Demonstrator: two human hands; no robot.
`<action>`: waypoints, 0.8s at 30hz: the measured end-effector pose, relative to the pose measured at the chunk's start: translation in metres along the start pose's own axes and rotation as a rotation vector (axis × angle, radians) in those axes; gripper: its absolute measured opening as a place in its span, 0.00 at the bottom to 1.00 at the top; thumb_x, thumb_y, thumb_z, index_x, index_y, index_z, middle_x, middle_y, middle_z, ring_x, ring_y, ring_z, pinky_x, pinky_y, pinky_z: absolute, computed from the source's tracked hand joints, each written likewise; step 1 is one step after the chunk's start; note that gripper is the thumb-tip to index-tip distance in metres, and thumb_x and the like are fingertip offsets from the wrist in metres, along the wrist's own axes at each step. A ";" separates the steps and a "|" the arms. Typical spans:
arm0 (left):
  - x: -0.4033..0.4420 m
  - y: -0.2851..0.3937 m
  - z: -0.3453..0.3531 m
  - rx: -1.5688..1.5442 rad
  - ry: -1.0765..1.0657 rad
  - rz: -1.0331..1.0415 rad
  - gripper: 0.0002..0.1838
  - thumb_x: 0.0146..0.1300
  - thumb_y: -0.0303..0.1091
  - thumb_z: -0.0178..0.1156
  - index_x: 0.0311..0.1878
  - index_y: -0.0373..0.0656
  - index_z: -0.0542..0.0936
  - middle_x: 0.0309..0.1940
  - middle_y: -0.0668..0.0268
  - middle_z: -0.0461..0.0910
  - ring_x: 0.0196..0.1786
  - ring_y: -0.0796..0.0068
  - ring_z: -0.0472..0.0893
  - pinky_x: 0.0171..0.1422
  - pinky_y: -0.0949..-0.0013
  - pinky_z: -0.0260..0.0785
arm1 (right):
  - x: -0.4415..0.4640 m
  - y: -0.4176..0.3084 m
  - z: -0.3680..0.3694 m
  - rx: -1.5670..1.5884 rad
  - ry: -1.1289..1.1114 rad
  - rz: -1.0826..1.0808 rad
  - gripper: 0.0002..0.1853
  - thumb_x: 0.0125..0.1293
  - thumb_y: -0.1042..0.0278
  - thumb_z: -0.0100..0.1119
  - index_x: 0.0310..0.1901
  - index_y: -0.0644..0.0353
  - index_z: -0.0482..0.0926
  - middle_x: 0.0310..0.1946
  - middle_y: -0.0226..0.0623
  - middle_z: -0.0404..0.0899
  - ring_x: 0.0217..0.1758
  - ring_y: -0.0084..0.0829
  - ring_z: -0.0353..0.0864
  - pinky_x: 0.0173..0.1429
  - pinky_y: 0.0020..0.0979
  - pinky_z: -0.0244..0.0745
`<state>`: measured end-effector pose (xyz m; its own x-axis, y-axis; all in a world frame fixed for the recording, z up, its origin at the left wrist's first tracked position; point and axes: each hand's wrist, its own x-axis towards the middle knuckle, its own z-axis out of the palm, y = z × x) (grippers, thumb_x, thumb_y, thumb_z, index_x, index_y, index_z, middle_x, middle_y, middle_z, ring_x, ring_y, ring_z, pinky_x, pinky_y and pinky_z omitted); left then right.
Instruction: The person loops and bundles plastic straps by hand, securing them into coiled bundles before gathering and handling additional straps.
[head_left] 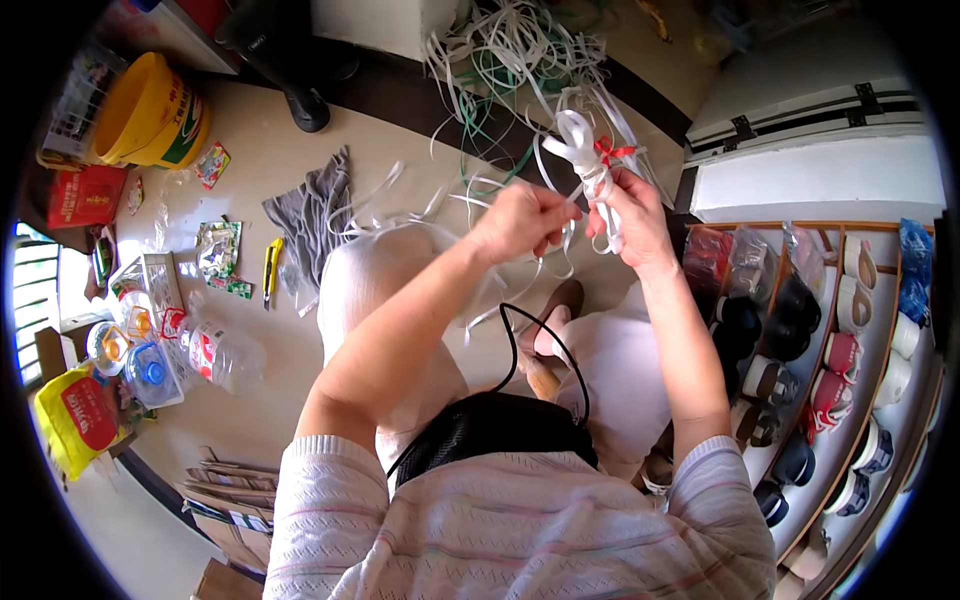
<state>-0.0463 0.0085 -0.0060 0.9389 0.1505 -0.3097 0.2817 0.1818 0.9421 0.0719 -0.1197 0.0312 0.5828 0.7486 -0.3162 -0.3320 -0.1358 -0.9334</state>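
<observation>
A looped bundle of white plastic strapping [588,160], with a bit of red ribbon [614,152] at its side, stands up from my right hand [637,220]. The fingers of that hand are wrapped round its lower part. To the left of it, my left hand [528,222] is closed in a pinch on a thin white strip that runs to the bundle. A loose white loop [570,250] hangs between the two hands. Beyond them, a large tangle of white and green strapping [515,70] lies on the floor.
A grey cloth [315,215] and a yellow utility knife [271,268] lie on the floor to the left. Further left are a yellow bucket [150,115], plastic bottles [215,350] and flattened cardboard [225,500]. A shoe rack [800,470] full of shoes stands on the right.
</observation>
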 end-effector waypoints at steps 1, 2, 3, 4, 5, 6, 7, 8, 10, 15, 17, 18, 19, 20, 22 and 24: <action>0.000 0.000 0.004 0.123 0.023 -0.033 0.12 0.61 0.40 0.57 0.29 0.41 0.79 0.16 0.68 0.75 0.16 0.79 0.72 0.21 0.73 0.64 | 0.010 0.007 -0.003 -0.022 0.067 0.010 0.10 0.57 0.67 0.60 0.32 0.65 0.72 0.22 0.33 0.74 0.17 0.22 0.73 0.20 0.23 0.68; 0.003 -0.011 0.007 0.399 0.076 0.171 0.11 0.60 0.40 0.57 0.29 0.42 0.79 0.18 0.64 0.76 0.18 0.72 0.75 0.25 0.70 0.67 | 0.020 0.017 -0.008 -0.152 0.120 -0.015 0.10 0.57 0.67 0.60 0.31 0.65 0.72 0.21 0.33 0.74 0.17 0.21 0.72 0.19 0.22 0.67; 0.004 -0.017 0.010 0.676 0.121 0.370 0.10 0.59 0.39 0.57 0.30 0.42 0.79 0.20 0.60 0.77 0.21 0.66 0.77 0.28 0.67 0.70 | 0.028 0.024 -0.009 -0.279 0.173 -0.037 0.10 0.56 0.67 0.59 0.30 0.65 0.72 0.21 0.32 0.74 0.16 0.21 0.72 0.19 0.22 0.66; 0.004 -0.024 0.015 0.772 0.158 0.317 0.07 0.55 0.36 0.58 0.29 0.42 0.79 0.24 0.57 0.78 0.29 0.57 0.78 0.35 0.61 0.71 | 0.034 0.032 -0.010 -0.401 0.230 -0.053 0.10 0.56 0.67 0.59 0.29 0.65 0.72 0.21 0.31 0.73 0.16 0.21 0.72 0.19 0.22 0.66; 0.005 -0.033 0.013 0.810 0.141 0.320 0.07 0.55 0.36 0.58 0.29 0.43 0.79 0.24 0.58 0.78 0.29 0.57 0.78 0.35 0.61 0.71 | 0.037 0.037 -0.012 -0.590 0.232 -0.065 0.10 0.54 0.67 0.60 0.26 0.63 0.72 0.18 0.32 0.74 0.16 0.24 0.72 0.20 0.25 0.66; 0.003 -0.027 0.009 0.850 0.119 0.323 0.07 0.54 0.36 0.58 0.29 0.43 0.79 0.25 0.59 0.78 0.30 0.57 0.78 0.35 0.61 0.71 | 0.040 0.041 -0.011 -0.757 0.186 -0.057 0.09 0.53 0.68 0.60 0.26 0.63 0.72 0.17 0.34 0.74 0.17 0.27 0.73 0.22 0.27 0.67; 0.002 -0.021 0.004 0.890 0.094 0.331 0.06 0.54 0.36 0.59 0.29 0.44 0.79 0.25 0.60 0.79 0.30 0.57 0.79 0.35 0.61 0.71 | 0.043 0.048 -0.010 -0.924 0.139 -0.050 0.07 0.51 0.69 0.59 0.26 0.62 0.72 0.17 0.36 0.75 0.18 0.31 0.74 0.23 0.30 0.67; 0.003 -0.015 -0.004 0.944 0.081 0.358 0.06 0.53 0.35 0.59 0.29 0.44 0.79 0.24 0.60 0.78 0.30 0.57 0.78 0.35 0.61 0.71 | 0.044 0.059 -0.013 -0.980 0.029 -0.087 0.06 0.49 0.70 0.59 0.26 0.61 0.73 0.19 0.40 0.75 0.21 0.37 0.75 0.27 0.33 0.68; 0.009 -0.010 -0.025 0.806 0.071 0.379 0.06 0.50 0.33 0.62 0.30 0.43 0.81 0.26 0.61 0.80 0.27 0.63 0.79 0.34 0.67 0.71 | 0.040 0.056 -0.002 -1.036 -0.184 -0.186 0.05 0.49 0.73 0.59 0.26 0.61 0.74 0.20 0.40 0.76 0.22 0.37 0.76 0.27 0.33 0.69; 0.005 0.004 -0.049 0.344 -0.054 0.022 0.07 0.52 0.30 0.66 0.32 0.38 0.81 0.25 0.69 0.79 0.27 0.84 0.75 0.31 0.78 0.67 | 0.033 0.026 0.006 -0.535 -0.544 0.218 0.02 0.52 0.74 0.59 0.28 0.61 0.77 0.19 0.29 0.76 0.21 0.20 0.74 0.24 0.23 0.67; 0.008 -0.005 -0.052 0.028 -0.061 -0.039 0.07 0.54 0.32 0.64 0.31 0.39 0.81 0.17 0.72 0.75 0.20 0.87 0.69 0.23 0.79 0.62 | 0.034 0.018 0.003 -0.265 -0.639 0.302 0.02 0.54 0.74 0.60 0.29 0.61 0.77 0.19 0.25 0.75 0.21 0.15 0.73 0.23 0.19 0.66; 0.009 -0.006 -0.054 -0.063 -0.046 -0.037 0.06 0.55 0.32 0.63 0.31 0.39 0.81 0.17 0.73 0.74 0.19 0.87 0.68 0.22 0.79 0.61 | 0.034 0.011 0.002 -0.178 -0.643 0.295 0.02 0.56 0.74 0.61 0.29 0.60 0.77 0.19 0.25 0.75 0.20 0.15 0.73 0.24 0.17 0.66; 0.010 -0.006 -0.054 -0.155 -0.030 -0.033 0.06 0.57 0.32 0.62 0.32 0.39 0.81 0.17 0.73 0.73 0.18 0.88 0.68 0.21 0.79 0.60 | 0.033 0.002 -0.002 -0.134 -0.604 0.298 0.05 0.55 0.73 0.63 0.31 0.62 0.76 0.21 0.28 0.76 0.20 0.17 0.73 0.25 0.17 0.68; 0.011 -0.006 -0.053 -0.188 -0.033 -0.003 0.08 0.60 0.34 0.59 0.33 0.39 0.80 0.16 0.74 0.72 0.17 0.87 0.67 0.21 0.79 0.59 | 0.034 0.002 -0.005 -0.016 -0.572 0.256 0.07 0.55 0.72 0.63 0.32 0.63 0.76 0.23 0.30 0.76 0.20 0.17 0.73 0.25 0.18 0.70; 0.008 0.002 -0.046 -0.157 -0.022 -0.023 0.09 0.62 0.36 0.57 0.32 0.40 0.80 0.16 0.73 0.72 0.17 0.86 0.68 0.21 0.80 0.60 | 0.034 0.001 -0.007 0.126 -0.516 0.208 0.10 0.56 0.69 0.63 0.36 0.66 0.75 0.26 0.34 0.77 0.20 0.20 0.74 0.26 0.22 0.72; 0.011 0.004 -0.034 -0.242 0.009 -0.048 0.12 0.64 0.38 0.54 0.33 0.40 0.79 0.16 0.72 0.72 0.18 0.85 0.69 0.21 0.80 0.61 | 0.032 0.005 -0.005 0.249 -0.355 0.198 0.09 0.59 0.69 0.60 0.36 0.66 0.74 0.26 0.35 0.76 0.20 0.21 0.74 0.25 0.24 0.73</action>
<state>-0.0416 0.0439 -0.0095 0.9234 0.1440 -0.3558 0.2696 0.4165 0.8683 0.0926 -0.1001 0.0152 0.2149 0.9053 -0.3663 -0.6042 -0.1714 -0.7781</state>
